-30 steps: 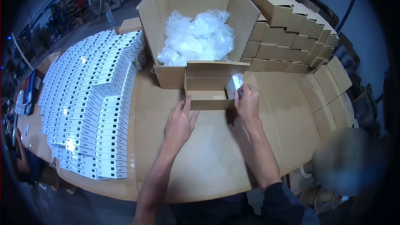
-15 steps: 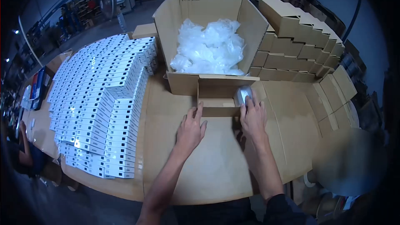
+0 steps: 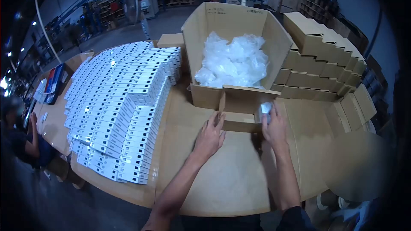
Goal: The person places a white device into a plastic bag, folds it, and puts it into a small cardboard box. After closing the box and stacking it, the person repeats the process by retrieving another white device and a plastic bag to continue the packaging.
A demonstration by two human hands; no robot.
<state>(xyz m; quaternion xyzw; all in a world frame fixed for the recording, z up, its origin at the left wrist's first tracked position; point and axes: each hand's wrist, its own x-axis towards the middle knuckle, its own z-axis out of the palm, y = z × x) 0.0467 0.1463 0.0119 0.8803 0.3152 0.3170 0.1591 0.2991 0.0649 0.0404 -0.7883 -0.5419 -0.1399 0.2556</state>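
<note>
A small open cardboard box (image 3: 242,126) lies in front of me, its long flap raised at the back. At its front left corner is my left hand (image 3: 209,139), fingers stretched out and touching the cardboard edge, thumb apart. My right hand (image 3: 276,129) is at the right end of the box, thumb and fingers around a shiny, clear-plastic-wrapped item (image 3: 265,110) standing inside. The hand partly covers that item, so its contents cannot be made out.
White boxes (image 3: 115,102) are stacked in rows on the left. A large carton (image 3: 205,96) of clear plastic bags (image 3: 233,60) stands behind the small box. Brown cartons (image 3: 314,66) are piled at back right. Another person (image 3: 32,145) sits at far left.
The whole view has shifted, so things appear farther right and lower. My left fingers have come closer against the box corner. My right hand stays at the wrapped item.
</note>
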